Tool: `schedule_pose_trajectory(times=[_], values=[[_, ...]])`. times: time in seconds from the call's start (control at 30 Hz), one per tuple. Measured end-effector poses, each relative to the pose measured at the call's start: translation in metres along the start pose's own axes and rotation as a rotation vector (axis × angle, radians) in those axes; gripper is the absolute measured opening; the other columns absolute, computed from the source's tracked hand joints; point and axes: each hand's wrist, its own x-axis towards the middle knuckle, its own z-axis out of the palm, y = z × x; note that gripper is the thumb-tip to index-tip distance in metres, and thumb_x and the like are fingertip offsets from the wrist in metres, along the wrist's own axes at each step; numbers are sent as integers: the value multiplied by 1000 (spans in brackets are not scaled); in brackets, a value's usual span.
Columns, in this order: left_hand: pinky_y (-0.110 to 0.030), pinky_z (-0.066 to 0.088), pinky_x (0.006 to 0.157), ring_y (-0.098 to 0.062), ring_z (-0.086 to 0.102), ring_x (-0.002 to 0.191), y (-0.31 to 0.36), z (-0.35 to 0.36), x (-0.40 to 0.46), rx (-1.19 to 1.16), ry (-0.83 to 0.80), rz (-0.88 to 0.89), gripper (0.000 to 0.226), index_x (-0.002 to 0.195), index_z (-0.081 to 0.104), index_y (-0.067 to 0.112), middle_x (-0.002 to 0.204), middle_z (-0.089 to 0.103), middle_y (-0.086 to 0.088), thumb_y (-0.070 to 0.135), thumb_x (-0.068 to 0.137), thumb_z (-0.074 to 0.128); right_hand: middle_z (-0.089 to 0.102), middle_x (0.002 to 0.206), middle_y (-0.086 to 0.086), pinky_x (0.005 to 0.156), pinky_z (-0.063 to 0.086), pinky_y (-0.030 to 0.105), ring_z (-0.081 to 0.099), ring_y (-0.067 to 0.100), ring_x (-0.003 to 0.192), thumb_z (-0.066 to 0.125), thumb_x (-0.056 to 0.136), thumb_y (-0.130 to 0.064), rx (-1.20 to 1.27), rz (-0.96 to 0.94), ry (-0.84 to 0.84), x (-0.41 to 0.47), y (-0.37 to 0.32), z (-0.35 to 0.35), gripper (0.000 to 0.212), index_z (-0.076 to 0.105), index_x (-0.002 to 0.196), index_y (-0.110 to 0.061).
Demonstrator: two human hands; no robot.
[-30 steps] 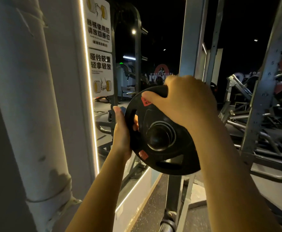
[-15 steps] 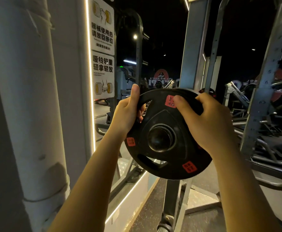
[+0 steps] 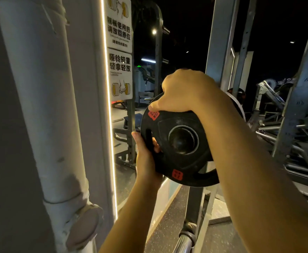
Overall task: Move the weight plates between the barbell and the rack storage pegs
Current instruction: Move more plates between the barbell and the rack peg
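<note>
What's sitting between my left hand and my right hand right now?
In the head view, the black weight plate lies between them: the left hand grips its left edge, the right hand its top rim.

This is a gym, dim and lit by small ceiling spots; grey steel rack uprights with rows of holes stand close ahead; a black weight plate with red labels sits at chest height; wall signs show dumbbell drawings with Chinese text; exercise machines crowd the right; speckled rubber flooring lies below.
</note>
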Motion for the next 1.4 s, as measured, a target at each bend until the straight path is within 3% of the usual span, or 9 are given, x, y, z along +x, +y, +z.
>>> schedule_pose_trajectory(times=[0.27,0.33,0.53,0.63,0.73,0.83,1.0,1.17,1.4], values=[[-39,40,80,-18,47,61,8,-4,14,78,39,3,65,52,49,22,56,44,1,79,78,35,42,65,-2,65,38,31,52,22,74,47,85,-67,-9,-28,180,-14,5,5,51,53,84,-16],[-35,41,73,-17,46,56,19,-1,25,135,35,22,64,50,52,23,51,44,2,78,78,36,43,65,-2,62,35,30,50,19,69,46,86,-66,44,18,259,-24,12,8,51,53,85,-16],[-25,39,58,-10,43,46,73,23,41,434,-225,197,61,52,59,24,50,46,4,59,94,32,52,69,-8,52,38,21,54,11,63,39,84,-66,361,194,579,-74,30,38,47,52,92,-22],[-23,41,58,-10,45,47,86,34,46,614,-290,328,60,60,53,17,50,46,3,59,95,29,49,66,-18,49,35,14,53,-2,60,43,86,-61,574,264,633,-89,31,49,35,46,90,-26],[-17,42,54,-9,47,47,87,37,41,663,-252,344,60,63,54,15,50,48,5,59,94,29,47,65,-20,47,33,5,49,-4,58,43,90,-57,605,287,635,-89,31,50,32,47,89,-25],[-17,41,53,-8,45,46,82,33,35,631,-173,324,60,63,55,17,50,49,6,61,93,28,46,65,-16,48,30,9,46,-3,58,42,91,-58,553,270,574,-81,34,42,36,49,88,-23],[-34,41,70,-15,46,56,49,7,24,261,-117,160,57,67,62,24,56,47,3,75,74,39,49,67,-6,51,30,19,44,4,59,43,88,-64,312,146,363,-53,28,19,47,53,87,-18],[-32,40,67,-17,44,57,13,-8,6,26,-58,92,57,62,53,19,56,43,0,66,88,34,48,65,1,62,37,31,48,19,63,44,82,-73,43,53,170,-13,5,6,58,48,68,-16],[-34,40,73,-16,44,54,15,-4,18,135,13,92,65,50,50,22,51,43,2,77,76,27,40,60,1,62,33,31,41,16,55,41,86,-70,-15,27,295,-22,1,8,58,42,66,-15]])
